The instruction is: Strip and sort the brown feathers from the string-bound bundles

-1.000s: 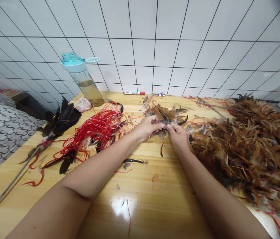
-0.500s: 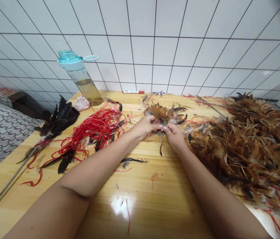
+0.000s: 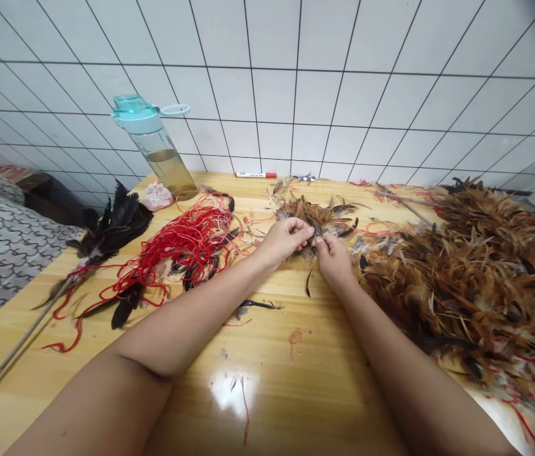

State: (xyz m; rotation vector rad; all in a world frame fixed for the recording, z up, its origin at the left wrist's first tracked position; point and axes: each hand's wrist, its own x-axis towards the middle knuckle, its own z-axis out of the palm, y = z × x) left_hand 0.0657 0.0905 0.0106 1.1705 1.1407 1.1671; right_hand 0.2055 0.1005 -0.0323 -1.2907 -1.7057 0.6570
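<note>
Both hands meet over a small cluster of brown and dark feathers near the middle of the table. My left hand is closed in a pinch at the feathers' near side, thumb against fingertips. Just to its right, my right hand also pinches, its thumb and forefinger at the feather bases. What lies exactly between the fingertips is too small to make out clearly. To the left of my hands spreads a tangled heap of red string. A large pile of brown feathers lies to the right.
A black feather duster with a thin stick lies at the left. Behind the string stands a bottle with a blue lid, beside crumpled pinkish plastic. A red-capped marker lies by the tiled wall. Loose scraps dot the wooden table.
My left hand's fingertips have lifted slightly and parted a little from the right hand's. My right hand stays at nearly the same place. The surrounding things have not moved.
</note>
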